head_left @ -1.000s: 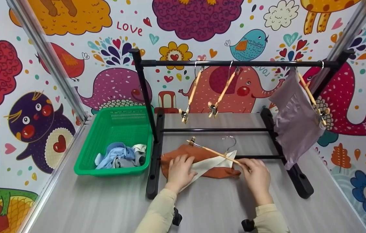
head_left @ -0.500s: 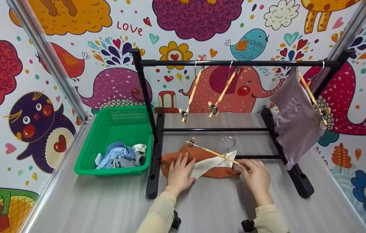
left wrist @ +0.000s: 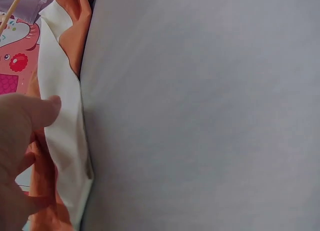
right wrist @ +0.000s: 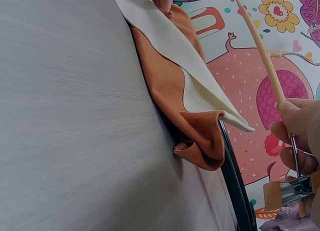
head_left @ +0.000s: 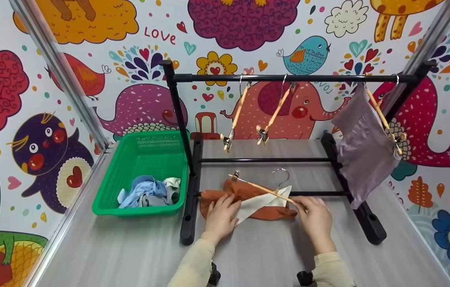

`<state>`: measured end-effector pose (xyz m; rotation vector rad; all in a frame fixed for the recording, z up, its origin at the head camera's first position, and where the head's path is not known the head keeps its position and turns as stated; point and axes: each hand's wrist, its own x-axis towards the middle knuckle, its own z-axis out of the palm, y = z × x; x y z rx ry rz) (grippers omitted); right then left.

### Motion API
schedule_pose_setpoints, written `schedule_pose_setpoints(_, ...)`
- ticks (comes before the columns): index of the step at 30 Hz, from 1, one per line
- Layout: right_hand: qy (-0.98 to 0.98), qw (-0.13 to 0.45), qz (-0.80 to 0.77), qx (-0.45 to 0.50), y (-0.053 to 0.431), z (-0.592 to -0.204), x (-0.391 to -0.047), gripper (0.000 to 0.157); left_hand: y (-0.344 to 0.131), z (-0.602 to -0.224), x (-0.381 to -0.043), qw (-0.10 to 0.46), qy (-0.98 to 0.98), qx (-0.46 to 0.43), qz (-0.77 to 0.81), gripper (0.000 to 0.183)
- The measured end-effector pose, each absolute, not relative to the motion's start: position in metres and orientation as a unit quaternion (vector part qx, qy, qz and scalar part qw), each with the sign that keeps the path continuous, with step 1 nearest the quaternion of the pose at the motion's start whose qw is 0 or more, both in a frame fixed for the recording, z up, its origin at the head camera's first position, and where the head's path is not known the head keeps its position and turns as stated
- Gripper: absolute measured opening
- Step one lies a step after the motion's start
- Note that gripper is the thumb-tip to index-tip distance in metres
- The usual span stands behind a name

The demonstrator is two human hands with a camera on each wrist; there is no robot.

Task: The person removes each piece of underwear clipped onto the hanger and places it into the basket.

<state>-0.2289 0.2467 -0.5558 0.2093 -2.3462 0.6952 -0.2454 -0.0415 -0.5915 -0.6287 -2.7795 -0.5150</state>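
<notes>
A rust-orange and cream piece of clothing (head_left: 274, 211) lies folded on the table, its cream part (left wrist: 62, 111) crossing over the orange. My left hand (head_left: 220, 219) rests on its left side with fingers spread over the cloth; the thumb reaches over the cream part in the left wrist view. With my right hand (head_left: 315, 221) I hold a wooden clip hanger (head_left: 263, 187) near its right end. It slants above the garment, hook toward the rack. One clip (head_left: 236, 174) shows at the far left end; the other clip (right wrist: 295, 190) shows by my right fingers in the right wrist view.
A black clothes rack (head_left: 308, 78) stands around the work, its lower bars behind the garment. Two bare clip hangers (head_left: 241, 107) and one with a mauve garment (head_left: 364, 147) hang from it. At left is a green basket (head_left: 103, 191) holding blue, grey and pale clothes (head_left: 145, 191).
My left hand has shifted slightly over the garment, and the lower tip of the cream part has drawn up and right. The right hand and hanger have stayed nearly still.
</notes>
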Motion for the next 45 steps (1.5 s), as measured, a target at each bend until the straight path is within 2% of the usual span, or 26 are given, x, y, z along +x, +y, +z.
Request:
schedule_pose_setpoints(8,-0.897,0.34,0.269,0.083,0.2471,-0.5556,-0.229,0.02,-0.0444,-0.594,-0.2458,0.145,-0.951,-0.217,-0.168,0.053)
schedule_pose_setpoints(23,-0.896,0.346,0.265,0.088,0.2472,-0.5564,-0.2299,0.02,-0.0473,-0.5944,-0.2481,0.076,-0.964,-0.185,-0.174,0.059)
schedule_pose_setpoints(30,-0.897,0.343,0.264,0.088,0.2478,-0.5564,-0.2299,0.02,-0.0469,-0.5938,-0.2497,0.068,-0.968,-0.183,-0.161,0.062)
schedule_pose_setpoints(35,-0.9,0.339,0.263,0.082,0.2482,-0.5574,-0.2291,0.019,-0.0458,-0.594,-0.2492,0.075,-0.969,-0.178,-0.154,0.057)
schedule_pose_setpoints(41,-0.896,0.344,0.266,0.083,0.2486,-0.5577,-0.2279,0.019,-0.0453,-0.5943,-0.248,0.1,-0.968,-0.172,-0.152,0.04)
schedule_pose_setpoints(45,-0.896,0.347,0.265,0.083,0.249,-0.5579,-0.228,0.02,-0.0441,-0.593,-0.2483,0.094,-0.969,-0.165,-0.156,0.034)
